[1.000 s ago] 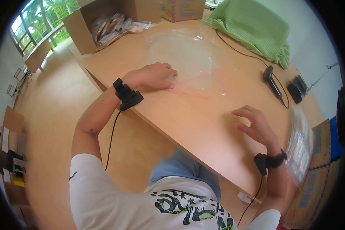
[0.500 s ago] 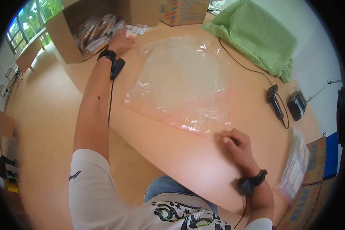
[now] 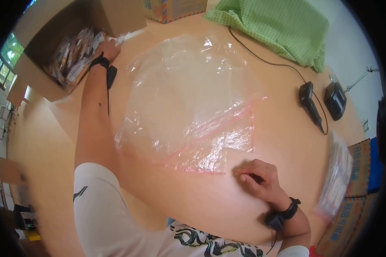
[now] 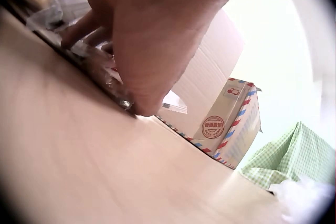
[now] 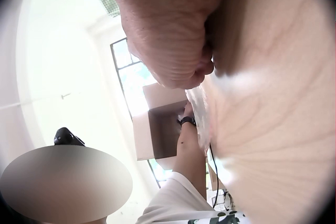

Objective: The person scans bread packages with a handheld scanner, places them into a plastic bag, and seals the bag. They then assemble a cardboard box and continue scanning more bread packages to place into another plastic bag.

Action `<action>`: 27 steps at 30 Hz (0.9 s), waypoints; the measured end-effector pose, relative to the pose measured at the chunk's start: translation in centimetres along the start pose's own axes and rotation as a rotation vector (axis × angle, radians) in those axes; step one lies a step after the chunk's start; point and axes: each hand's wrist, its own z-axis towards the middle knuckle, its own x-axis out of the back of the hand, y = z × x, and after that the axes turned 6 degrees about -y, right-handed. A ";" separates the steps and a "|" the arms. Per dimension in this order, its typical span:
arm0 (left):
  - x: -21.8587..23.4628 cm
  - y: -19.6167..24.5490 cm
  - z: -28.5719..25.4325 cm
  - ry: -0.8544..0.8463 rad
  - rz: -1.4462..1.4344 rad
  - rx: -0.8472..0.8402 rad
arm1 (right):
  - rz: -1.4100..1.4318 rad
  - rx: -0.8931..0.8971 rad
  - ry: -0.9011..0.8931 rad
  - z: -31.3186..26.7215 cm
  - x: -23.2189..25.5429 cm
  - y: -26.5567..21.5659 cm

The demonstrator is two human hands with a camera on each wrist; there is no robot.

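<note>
At the mouth of the open cardboard box point(image 3: 34, 32), my left hand point(image 3: 108, 49) reaches among several clear-wrapped packets point(image 3: 75, 51). In the left wrist view its fingers point(image 4: 79, 30) curl over a plastic-wrapped packet point(image 4: 94, 61), and the palm side is partly hidden. My right hand point(image 3: 261, 179) rests on the table, loosely curled, with nothing in it. Just beyond it lies a large clear plastic bag point(image 3: 180, 90), flat, with pink edges and one corner folded over.
A black handheld scanner point(image 3: 308, 103) with a cable lies at the right, beside a black stand point(image 3: 335, 100). Green checked cloth point(image 3: 274, 30) drapes at the back. A stack of clear plastic bags point(image 3: 335, 175) sits at the right edge. Another carton point(image 3: 176, 9) stands behind.
My left hand has moved from the plastic bag to the packets in the box. The right hand has drawn its fingers in and settled near the bag's corner. The bag's near corner now lies folded over.
</note>
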 end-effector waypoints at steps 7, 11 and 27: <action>2.9 -4.0 -2.6 0.229 -0.552 -0.146 | -0.026 -0.012 0.023 -0.2 -0.2 0.1; 9.7 -0.6 -11.2 0.332 -0.871 -0.339 | 0.028 -0.004 0.061 -0.4 -0.4 0.1; 6.3 -6.4 -17.1 0.214 -0.291 -0.425 | -0.005 -0.067 0.101 -1.7 -0.3 0.6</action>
